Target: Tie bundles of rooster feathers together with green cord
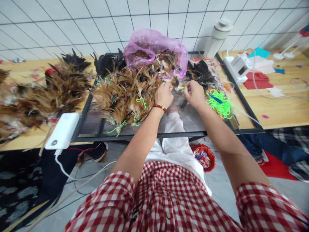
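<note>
No lettering, brand name or number can be read anywhere in this scene. A small dark round mark (54, 142) on a white power bank (64, 129) is too small to decipher, and a dark panel (242, 68) on a white block (238, 69) yields nothing legible.

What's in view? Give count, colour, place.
Feather bunches: many, brown and black, centre and left
Plastic bag: one, purple, back centre
Cord strand: one, green, centre
Cord tangle: one, green, right centre
Pen-like tool: one, blue, on tangle
Bottle: one, white, back right
Device: one, white, front left
Plug block: one, white, right
Fabric pieces: several, red, white, turquoise, right
Basket: one, red, lower centre
Cables: several, mostly white, both sides
Table frame: one, black, centre
Co-workers' legs: several, dark-clothed, both sides
Bracelet: one, dark red, left wrist
Checked shirt: one, red-white, bottom
Left hand: one, bare, holding strand
Right hand: one, bare, holding strand
</note>
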`<state>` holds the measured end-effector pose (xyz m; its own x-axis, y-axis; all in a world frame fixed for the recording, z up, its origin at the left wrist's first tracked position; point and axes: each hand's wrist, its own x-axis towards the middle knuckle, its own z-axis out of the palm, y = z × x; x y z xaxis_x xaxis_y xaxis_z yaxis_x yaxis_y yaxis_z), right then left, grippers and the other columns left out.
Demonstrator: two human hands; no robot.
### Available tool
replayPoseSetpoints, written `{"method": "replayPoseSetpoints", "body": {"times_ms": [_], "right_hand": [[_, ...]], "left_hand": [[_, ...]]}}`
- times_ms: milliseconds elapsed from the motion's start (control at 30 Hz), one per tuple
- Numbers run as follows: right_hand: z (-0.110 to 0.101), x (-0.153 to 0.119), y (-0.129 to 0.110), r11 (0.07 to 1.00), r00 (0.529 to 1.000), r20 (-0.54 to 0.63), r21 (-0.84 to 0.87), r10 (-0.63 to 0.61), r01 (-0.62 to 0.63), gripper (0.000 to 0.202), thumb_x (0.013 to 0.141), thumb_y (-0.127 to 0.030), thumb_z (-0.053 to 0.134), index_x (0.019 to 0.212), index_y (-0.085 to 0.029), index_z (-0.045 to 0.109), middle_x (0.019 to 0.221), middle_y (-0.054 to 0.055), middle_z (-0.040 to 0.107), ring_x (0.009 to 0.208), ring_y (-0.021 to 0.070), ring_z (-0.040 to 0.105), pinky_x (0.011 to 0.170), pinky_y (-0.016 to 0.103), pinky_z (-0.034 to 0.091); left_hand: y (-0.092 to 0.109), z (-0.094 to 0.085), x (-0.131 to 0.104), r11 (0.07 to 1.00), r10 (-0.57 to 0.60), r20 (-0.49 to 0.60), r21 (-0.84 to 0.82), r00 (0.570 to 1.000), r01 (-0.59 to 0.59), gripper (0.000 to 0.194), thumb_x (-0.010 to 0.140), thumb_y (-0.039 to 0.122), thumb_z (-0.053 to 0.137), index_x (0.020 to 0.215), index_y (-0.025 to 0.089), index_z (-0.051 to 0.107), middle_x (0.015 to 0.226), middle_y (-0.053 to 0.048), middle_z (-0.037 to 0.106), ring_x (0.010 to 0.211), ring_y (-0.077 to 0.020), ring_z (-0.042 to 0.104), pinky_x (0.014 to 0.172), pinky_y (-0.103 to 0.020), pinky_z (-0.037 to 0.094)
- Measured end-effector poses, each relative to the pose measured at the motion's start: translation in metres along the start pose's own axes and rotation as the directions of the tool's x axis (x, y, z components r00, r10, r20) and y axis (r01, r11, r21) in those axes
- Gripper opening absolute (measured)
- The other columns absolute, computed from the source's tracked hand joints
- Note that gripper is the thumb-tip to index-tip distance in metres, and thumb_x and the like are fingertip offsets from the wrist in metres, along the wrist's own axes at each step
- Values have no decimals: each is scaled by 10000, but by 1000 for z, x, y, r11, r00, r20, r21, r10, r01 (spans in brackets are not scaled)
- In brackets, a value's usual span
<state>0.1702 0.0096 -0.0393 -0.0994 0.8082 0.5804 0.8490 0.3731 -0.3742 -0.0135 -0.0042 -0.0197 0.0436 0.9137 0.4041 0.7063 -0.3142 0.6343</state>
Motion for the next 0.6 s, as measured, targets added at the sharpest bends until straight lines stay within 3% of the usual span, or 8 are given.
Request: {"method": "replayPoseSetpoints", "body": {"times_ms": [100, 200, 300, 400, 467, 533, 600], "right_hand": [[0, -2, -3, 998, 998, -2, 18, -56, 56, 12, 876, -238, 508, 871, -228, 513, 824, 77, 648, 779, 226, 611, 764, 367, 473], [1, -2, -3, 996, 996, 5, 14, -93, 93, 20, 884, -239, 509, 885, -226, 523, 841, 81, 657, 783, 226, 610, 765, 366, 462], [3, -3, -3, 993, 993, 5, 13, -117, 117, 36, 902, -245, 499, 903, -224, 528, 859, 87, 662, 818, 237, 621, 775, 371, 458], [4, -3, -2, 991, 991, 4, 20, -132, 132, 59, 926, -258, 481, 931, -223, 529, 899, 94, 667, 856, 241, 627, 793, 374, 461], [4, -4, -2, 992, 992, 4, 17, -128, 128, 66, 934, -272, 481, 942, -224, 526, 918, 97, 667, 873, 245, 626, 803, 380, 462], [4, -4, -4, 992, 992, -1, 19, -127, 127, 78, 937, -288, 482, 948, -225, 526, 925, 100, 663, 888, 249, 625, 814, 386, 465], [2, -4, -7, 990, 991, -16, 33, -134, 135, 101, 948, -305, 470, 952, -226, 532, 931, 104, 660, 902, 250, 625, 832, 392, 471]], "left_hand": [[9, -2, -1, 994, -97, 49, -50, 994, 99, 192, 1002, 264, 512, 1003, 231, 701, 1016, -76, 765, 1030, -227, 693, 942, -329, 489], [16, -1, -3, 981, -177, 159, -47, 971, 187, 345, 1040, 435, 451, 1029, 217, 719, 1000, -91, 788, 1020, -219, 716, 922, -310, 491], [19, 0, -4, 983, -180, 250, 22, 951, 180, 357, 1008, 465, 507, 1033, 201, 746, 1090, -119, 795, 1065, -233, 720, 928, -318, 497], [22, 0, -5, 988, -139, 303, 104, 943, 112, 326, 976, 429, 557, 899, 188, 763, 1069, -134, 798, 1080, -257, 716, 938, -340, 500], [25, -1, -4, 990, -137, 347, 74, 928, 118, 414, 990, 439, 533, 729, 177, 718, 919, -128, 794, 983, -243, 726, 905, -334, 508], [30, -1, -4, 966, -195, 393, -79, 899, 245, 481, 1004, 442, 520, 625, 172, 640, 738, -92, 743, 782, -189, 710, 801, -298, 516], [36, -2, -4, 819, -297, 459, -328, 838, 470, 465, 1013, 411, 524, 623, 169, 594, 627, -43, 671, 582, -124, 630, 656, -247, 482]]}}
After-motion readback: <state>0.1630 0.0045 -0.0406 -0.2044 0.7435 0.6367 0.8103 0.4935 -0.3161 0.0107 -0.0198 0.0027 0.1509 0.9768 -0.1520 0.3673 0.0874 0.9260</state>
